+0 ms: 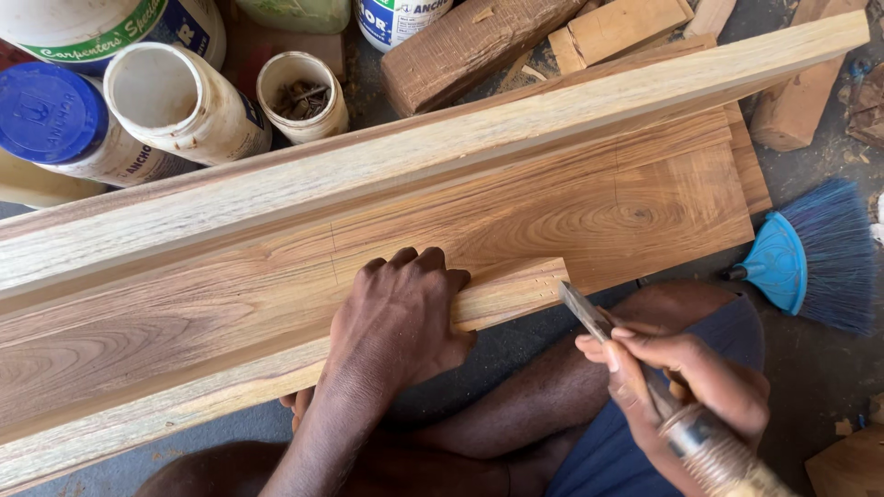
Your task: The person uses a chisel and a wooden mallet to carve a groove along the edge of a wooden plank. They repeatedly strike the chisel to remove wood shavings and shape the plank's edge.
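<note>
My left hand (pixel 398 317) presses flat on the near edge strip of a long wooden plank (pixel 516 216) lying across my crossed legs. My right hand (pixel 686 382) grips a chisel (pixel 645 373) with a metal blade and a ringed wooden handle. The blade tip sits just beside the end of the near strip, close to a row of small holes (pixel 539 269). A second, lighter board (pixel 442 147) stands on edge along the plank's far side.
White plastic glue jars (pixel 180 101) and a blue-lidded jar (pixel 46 110) stand at the top left, with a small pot of nails (pixel 299 90). Wood offcuts (pixel 479 37) lie at the top. A blue hand brush (pixel 815 258) rests on the floor at right.
</note>
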